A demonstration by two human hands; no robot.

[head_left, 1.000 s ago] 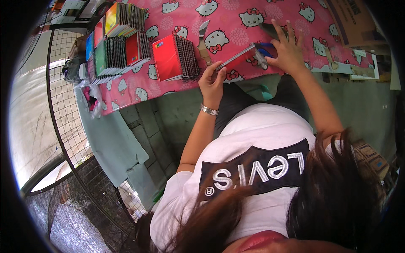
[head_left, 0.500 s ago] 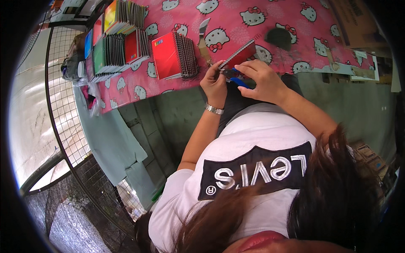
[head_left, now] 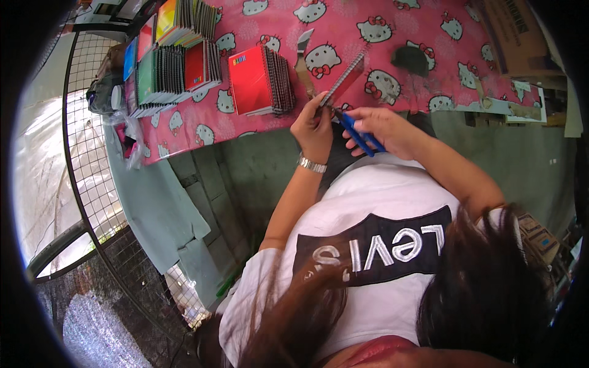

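My left hand grips a spiral notebook; my right hand closes around blue pliers at its coil. Finished-looking stacks sit far left; this one seems unfinished.

Daylight fills the scene evenly and fairly brightly, with soft, weak shadows under the stacked notebooks on the pink tablecloth. The strongest light is at the left, where the ground behind the wire grid washes out to a pale glare with little detail. The fisheye lens leaves a black ring around the picture and bends straight edges near the rim, such as the grid's frame. The centre is reasonably sharp; the dark hair close to the lens at the bottom is soft and blurred, and the far corners smear
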